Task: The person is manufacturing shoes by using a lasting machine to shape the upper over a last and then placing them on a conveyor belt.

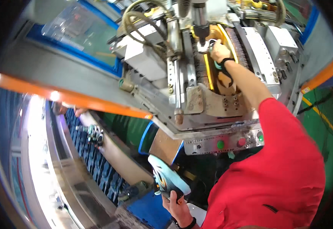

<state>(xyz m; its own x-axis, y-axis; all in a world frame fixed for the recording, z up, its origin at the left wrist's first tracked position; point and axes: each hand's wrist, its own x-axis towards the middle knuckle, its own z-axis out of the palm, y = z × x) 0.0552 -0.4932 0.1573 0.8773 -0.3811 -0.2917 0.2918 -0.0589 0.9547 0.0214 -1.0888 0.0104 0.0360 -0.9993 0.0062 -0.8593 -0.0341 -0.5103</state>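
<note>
My left hand (177,209) grips a sneaker (169,176) by its heel end, fingers closed around it. This sneaker has a dark upper with orange marks and a pale aqua sole, and its toe points up and away. Far ahead, my right hand (220,52) reaches into the machine between two yellow-edged pads (208,72). Its fingers are closed on what looks like another shoe (217,65), of which only white and aqua parts show; hand and wrist hide most of it. Just above it stands the dark vertical press rod (201,30).
A control panel with green and red buttons (220,144) runs along the machine's front. To the left, a conveyor (113,143) carries another shoe (94,135), near a co-worker's hand (81,111). A blue-edged brown board (166,146) sits below an orange-edged frame (109,108). Hoses (130,23) hang over the machine.
</note>
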